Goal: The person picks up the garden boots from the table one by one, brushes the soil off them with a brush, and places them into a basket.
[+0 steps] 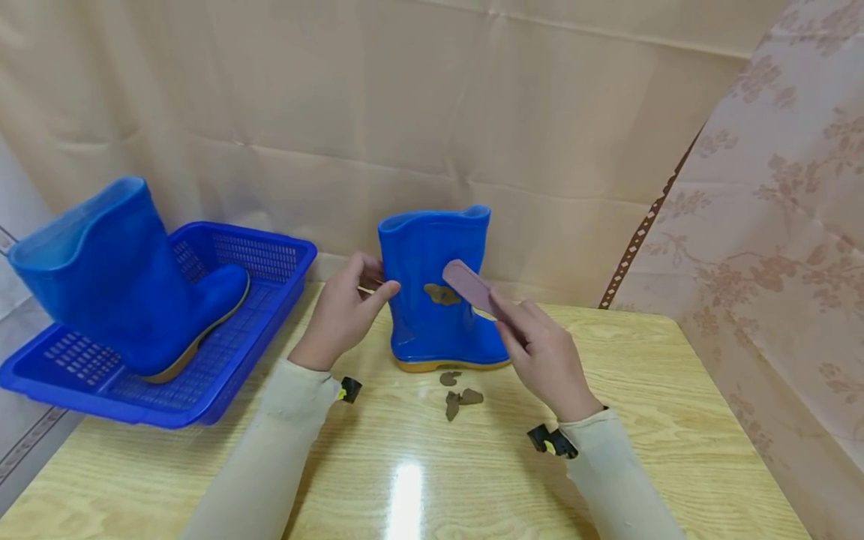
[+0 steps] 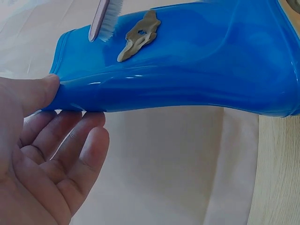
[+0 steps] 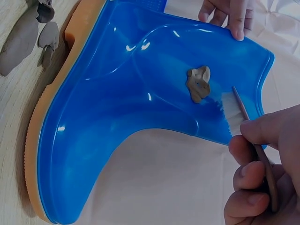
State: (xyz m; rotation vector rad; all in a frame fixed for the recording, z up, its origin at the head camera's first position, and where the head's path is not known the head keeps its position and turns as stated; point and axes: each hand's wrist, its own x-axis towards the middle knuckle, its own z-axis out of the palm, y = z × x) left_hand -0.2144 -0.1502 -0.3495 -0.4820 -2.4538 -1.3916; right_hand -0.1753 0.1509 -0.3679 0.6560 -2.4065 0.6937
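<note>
A blue rain boot point(image 1: 432, 247) with a yellow-orange sole stands upright on the table, its toe pointing right. My left hand point(image 1: 347, 311) holds the back of its shaft, thumb on the near side and fingertips behind, as the left wrist view shows. A brown mud-like patch point(image 3: 198, 84) clings to the side of the shaft. In my right hand point(image 1: 543, 356) is a pinkish brush point(image 1: 469, 285) with white bristles point(image 3: 231, 112), gripped by its handle. The bristles face the shaft beside the patch; whether they touch it I cannot tell.
On the left a blue plastic basket point(image 1: 259, 319) holds a second blue boot point(image 1: 121, 285), leaning. Several brown flakes point(image 1: 470, 396) lie on the wooden table point(image 1: 472, 480) in front of the standing boot. A beige cloth point(image 1: 567, 150) hangs behind the table.
</note>
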